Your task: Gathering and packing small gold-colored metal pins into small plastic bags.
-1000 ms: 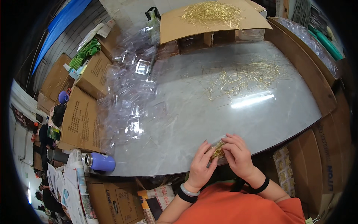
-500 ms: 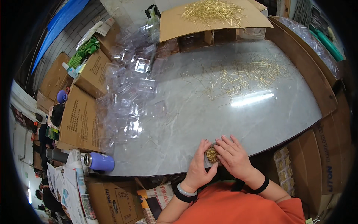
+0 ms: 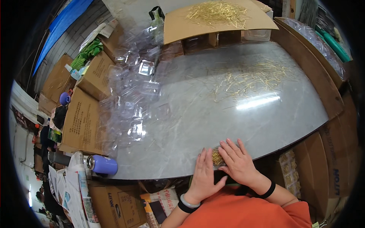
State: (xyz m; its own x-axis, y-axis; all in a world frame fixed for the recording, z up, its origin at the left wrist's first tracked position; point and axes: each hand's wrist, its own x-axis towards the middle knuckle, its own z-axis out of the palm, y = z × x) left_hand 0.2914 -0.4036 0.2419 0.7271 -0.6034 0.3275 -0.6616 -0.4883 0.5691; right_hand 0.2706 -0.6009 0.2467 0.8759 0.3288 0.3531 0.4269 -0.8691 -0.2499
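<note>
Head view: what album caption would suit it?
Left hand and right hand flank gold-coloured wires at a grey table.

A purple bottle (image 3: 105,165) is resting near the left corner of the grey table (image 3: 182,125), its silver mouth pointing left; printed papers (image 3: 70,188) are hanging just beside it; brown cartons (image 3: 81,123) are lining the table's left side; a green checked bundle (image 3: 86,56) is sitting on top of them; a blue sheet (image 3: 61,28) is stretching across the upper left; a green roll (image 3: 335,46) is lying at the upper right.
</note>
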